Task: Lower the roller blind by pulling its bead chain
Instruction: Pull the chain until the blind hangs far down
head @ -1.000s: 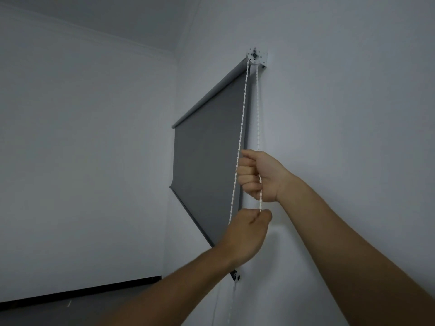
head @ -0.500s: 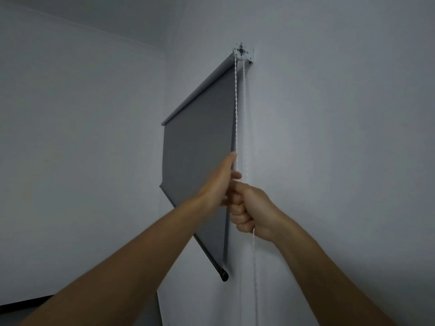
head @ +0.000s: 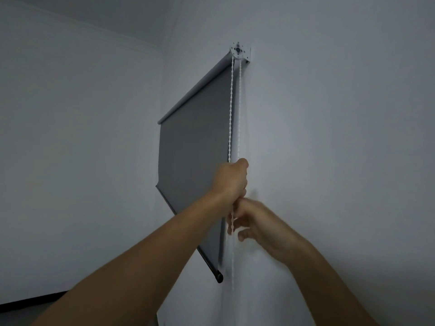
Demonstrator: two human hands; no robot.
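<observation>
Left hand: my left hand is up high, fingers curled round the bead chain, gripped high so the next pull has a long way to run.
Right hand: my right hand sits just below the left, touching or nearly so. It is blurred, the fingers look loosely spread beside the chain; I cannot tell whether it holds anything.
Bead chain: two white strands drop from the clutch bracket at the top right corner of the blind and hang on past my hands along the wall.
Roller blind: the grey roller blind hangs partway down, its dark bottom bar lower than my hands.
Step in hand: I judge this a hand-over-hand pull, with the left taking the load.
Left to do: more pulls seem needed.
Risk: pulling the other strand would raise the blind.
</observation>
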